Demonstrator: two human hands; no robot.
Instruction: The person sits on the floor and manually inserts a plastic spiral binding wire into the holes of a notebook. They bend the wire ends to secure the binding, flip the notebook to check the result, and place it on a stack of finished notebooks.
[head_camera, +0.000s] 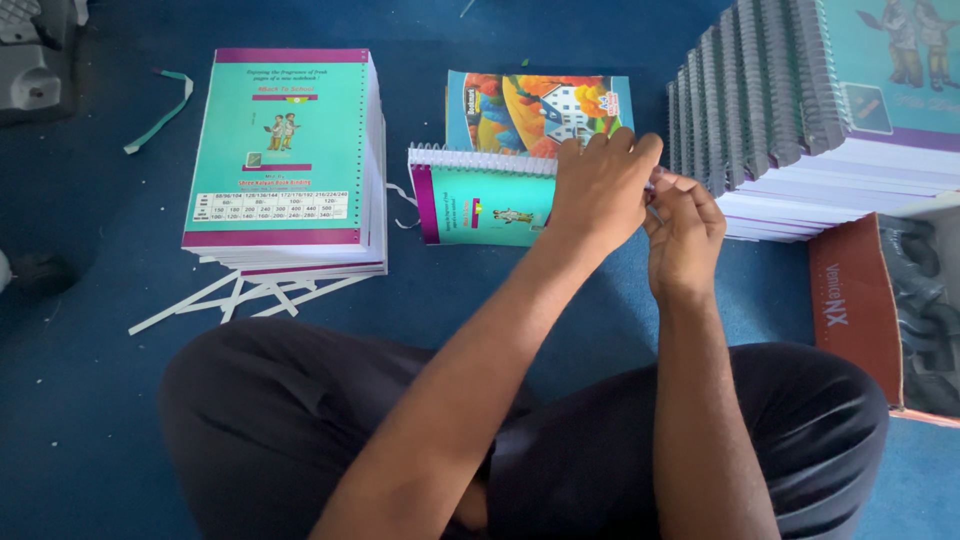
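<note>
A teal and purple spiral notebook (480, 200) lies on the blue floor in front of me, its wire coil along the top edge. My left hand (598, 188) rests over the notebook's right end, fingers curled at the coil. My right hand (684, 230) is right beside it, pinching the end of the wire coil (652, 210) between its fingertips. Both hands touch each other at the notebook's top right corner. Under the notebook lies a book with a colourful house picture (540, 108).
A stack of teal unbound notebooks (285, 150) stands at the left, with white paper strips (240, 298) in front of it. A large stack of spiral-bound notebooks (800, 100) fills the upper right. An open red-brown box (880, 310) is at the right. My crossed legs (300, 420) are below.
</note>
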